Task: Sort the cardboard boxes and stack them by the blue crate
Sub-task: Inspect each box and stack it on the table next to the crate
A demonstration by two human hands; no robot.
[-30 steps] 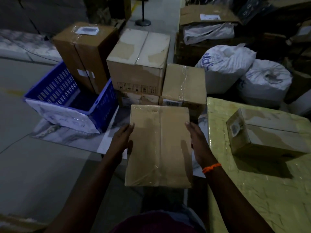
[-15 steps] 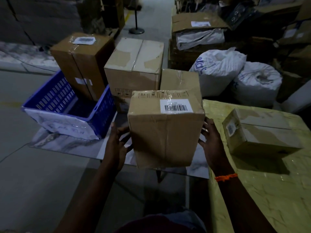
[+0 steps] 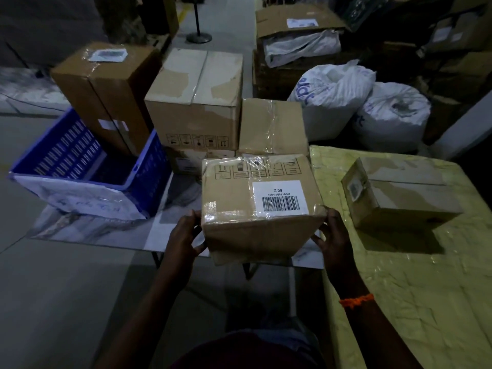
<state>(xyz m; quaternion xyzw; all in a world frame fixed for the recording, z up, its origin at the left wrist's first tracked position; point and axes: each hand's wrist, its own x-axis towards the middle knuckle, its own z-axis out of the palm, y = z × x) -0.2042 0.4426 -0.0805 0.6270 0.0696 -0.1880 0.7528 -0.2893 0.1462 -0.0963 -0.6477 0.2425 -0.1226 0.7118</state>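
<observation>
I hold a taped cardboard box (image 3: pixel 234 203) with a white barcode label on its top face. My left hand (image 3: pixel 185 237) grips its left side and my right hand (image 3: pixel 332 235) grips its right side. The blue crate (image 3: pixel 80 166) sits on the floor to the left. Behind it stands a tall brown box (image 3: pixel 106 94). Right of that, a pale box (image 3: pixel 194 102) rests on a lower box, with another taped box (image 3: pixel 271 126) beside it, just behind the held box. A small box (image 3: pixel 399 193) lies on the yellow wrapped surface (image 3: pixel 399 288) at right.
Two white sacks (image 3: pixel 338 97) sit behind the yellow surface. An open carton with plastic (image 3: pixel 298 41) stands at the back. A stand with a round base (image 3: pixel 199 37) is in the aisle. A pale sheet (image 3: pixel 106 230) lies under the crate.
The box in my hands has tipped over away from me, so the barcode face now points up. It has also moved forward toward the boxes by the crate.
</observation>
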